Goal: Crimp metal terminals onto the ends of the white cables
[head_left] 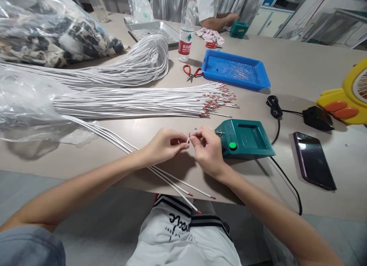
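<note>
My left hand (164,145) and my right hand (208,147) meet over the near table edge, both pinched on the tip of one thin white wire (188,139) with a red end. Right beside my right hand stands a small green machine (243,138) with a green button. Under my left wrist a few more white wires (172,182) with red tips run toward the table's edge. A flat bundle of the same wires (137,101) lies farther back, red ends pointing right.
A blue tray (235,69), red snips (191,71) and a water bottle (187,29) stand behind. A large wire coil (137,63) and plastic bags (25,101) fill the left. A phone (314,159), black adapter (317,117) and yellow fan (351,94) lie right. Another person's hand (220,20) is at the far side.
</note>
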A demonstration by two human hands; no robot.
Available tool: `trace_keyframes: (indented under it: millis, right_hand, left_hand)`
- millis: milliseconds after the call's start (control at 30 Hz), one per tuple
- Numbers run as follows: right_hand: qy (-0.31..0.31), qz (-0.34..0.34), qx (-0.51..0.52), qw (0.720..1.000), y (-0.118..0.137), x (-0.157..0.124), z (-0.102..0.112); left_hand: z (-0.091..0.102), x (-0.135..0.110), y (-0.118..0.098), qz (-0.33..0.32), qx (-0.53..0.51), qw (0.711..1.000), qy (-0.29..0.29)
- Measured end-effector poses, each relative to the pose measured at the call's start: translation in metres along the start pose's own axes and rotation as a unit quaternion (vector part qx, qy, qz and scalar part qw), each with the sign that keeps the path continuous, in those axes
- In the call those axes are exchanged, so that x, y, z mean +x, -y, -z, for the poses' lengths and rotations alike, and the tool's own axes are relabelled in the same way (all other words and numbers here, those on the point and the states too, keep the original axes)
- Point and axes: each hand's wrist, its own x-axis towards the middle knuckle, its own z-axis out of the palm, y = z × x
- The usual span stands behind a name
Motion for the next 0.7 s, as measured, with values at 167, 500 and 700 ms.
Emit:
trace_keyframes:
  millis: [167,500,700]
  right_hand:
    - [0.134,-0.238,0.274,0.922,0.013,0.002,0.005]
    - [0.045,-0.016,-0.324,0.945,0.013,0.010,0.039]
    - [0.167,0.030,-0.536,0.827,0.001,0.016,0.048]
  left_hand:
    - [0.005,-0.002,0.024,-0.328,0.346,0.869,-0.133]
    - [-0.005,0.014,0.032,0.007,-0.065,0.995,-0.076]
    - [-0.008,0.013,0.030,0.046,-0.170,0.984,-0.039]
